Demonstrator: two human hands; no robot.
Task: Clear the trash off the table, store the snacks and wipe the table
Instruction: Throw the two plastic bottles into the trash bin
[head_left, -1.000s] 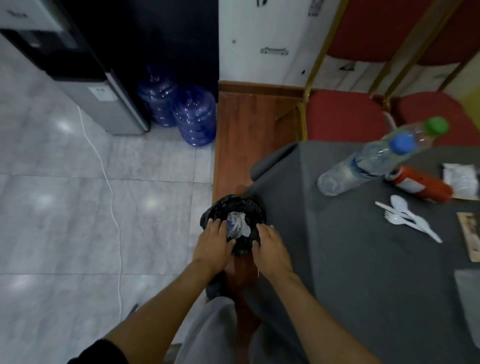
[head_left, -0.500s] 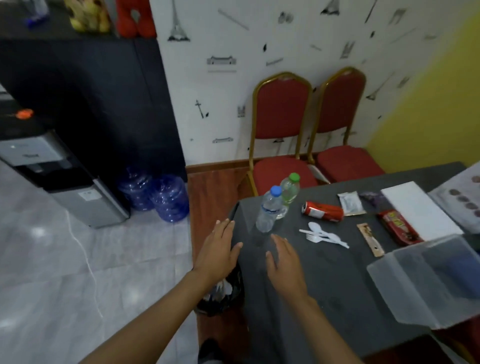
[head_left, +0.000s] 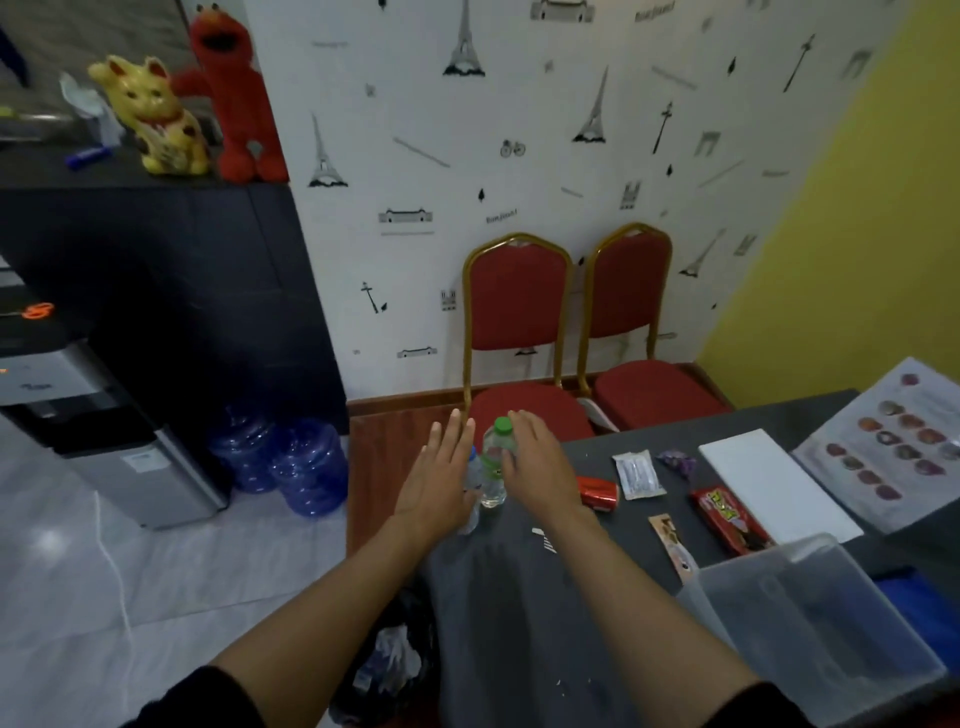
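Observation:
Two clear plastic bottles stand at the far left corner of the dark table (head_left: 524, 597). The green-capped bottle (head_left: 495, 462) shows between my hands; the other bottle (head_left: 471, 499) is mostly hidden behind my left hand (head_left: 439, 480). My left hand is open, fingers spread, just left of the bottles. My right hand (head_left: 535, 465) is open, just right of the green-capped bottle, fingers near its cap. A crushed red can (head_left: 598, 492) lies right of my right hand. A black trash bag (head_left: 387, 670) with crumpled waste sits on the floor below the table edge.
On the table lie a white sachet (head_left: 638, 474), a purple wrapper (head_left: 678, 464), a red snack pack (head_left: 732, 519), a thin brown packet (head_left: 672, 543), a white sheet (head_left: 769, 483), a picture menu (head_left: 893, 447) and a clear plastic box (head_left: 810, 623). Two red chairs (head_left: 519, 312) stand behind.
Both hands left the trash bag on the floor and moved up and forward over the table to either side of the bottles. My view tilted upward.

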